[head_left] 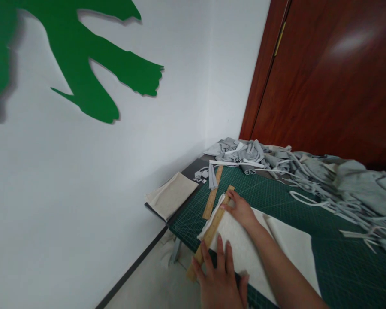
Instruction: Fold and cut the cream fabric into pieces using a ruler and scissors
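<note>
A wooden ruler (215, 224) lies slantwise along the left edge of a cream cloth (236, 242), its near end sticking out past the table edge. My right hand (243, 211) grips the ruler's far end between thumb and fingers. Lower down, my left hand (219, 274) is spread flat, its fingertips resting on the cloth and against the ruler's near part. Part of the cloth is folded over on the right, and a narrow strip of it shows beyond the ruler's left side. My right forearm covers some of the cloth.
A green cutting mat (276, 195) covers the table. Left of the cloth lies a second wooden ruler (209, 206). Folded cream fabric (172, 195) sits at the table's left edge, against the wall. Grey fabric scraps and strips (309, 171) are heaped along the back and right, before a wooden door.
</note>
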{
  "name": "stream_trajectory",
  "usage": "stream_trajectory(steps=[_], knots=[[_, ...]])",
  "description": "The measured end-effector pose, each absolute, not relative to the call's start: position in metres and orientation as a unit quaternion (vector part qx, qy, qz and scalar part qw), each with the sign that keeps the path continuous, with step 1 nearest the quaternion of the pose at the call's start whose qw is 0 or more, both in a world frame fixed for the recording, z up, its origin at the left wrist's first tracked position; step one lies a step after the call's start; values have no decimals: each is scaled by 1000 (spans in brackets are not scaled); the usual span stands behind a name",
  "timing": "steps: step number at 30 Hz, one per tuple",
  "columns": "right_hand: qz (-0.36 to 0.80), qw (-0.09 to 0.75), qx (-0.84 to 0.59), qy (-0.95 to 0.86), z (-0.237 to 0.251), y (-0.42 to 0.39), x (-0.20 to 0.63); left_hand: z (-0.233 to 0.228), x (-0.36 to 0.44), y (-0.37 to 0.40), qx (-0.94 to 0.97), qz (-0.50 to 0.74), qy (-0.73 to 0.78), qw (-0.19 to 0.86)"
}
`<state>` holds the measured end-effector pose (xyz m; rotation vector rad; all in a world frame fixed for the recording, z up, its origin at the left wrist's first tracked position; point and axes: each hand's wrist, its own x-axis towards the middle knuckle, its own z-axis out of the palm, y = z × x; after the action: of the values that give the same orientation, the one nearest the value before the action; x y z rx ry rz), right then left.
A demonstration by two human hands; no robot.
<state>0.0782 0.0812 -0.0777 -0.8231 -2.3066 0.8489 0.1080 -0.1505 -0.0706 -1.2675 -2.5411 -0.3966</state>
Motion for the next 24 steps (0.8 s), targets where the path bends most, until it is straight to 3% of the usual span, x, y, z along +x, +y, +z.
stream_trajectory(steps=[24], knots=[[323,271,-298,-857,-80,83,78,-82,108,-150,-438,-133,-878,142]])
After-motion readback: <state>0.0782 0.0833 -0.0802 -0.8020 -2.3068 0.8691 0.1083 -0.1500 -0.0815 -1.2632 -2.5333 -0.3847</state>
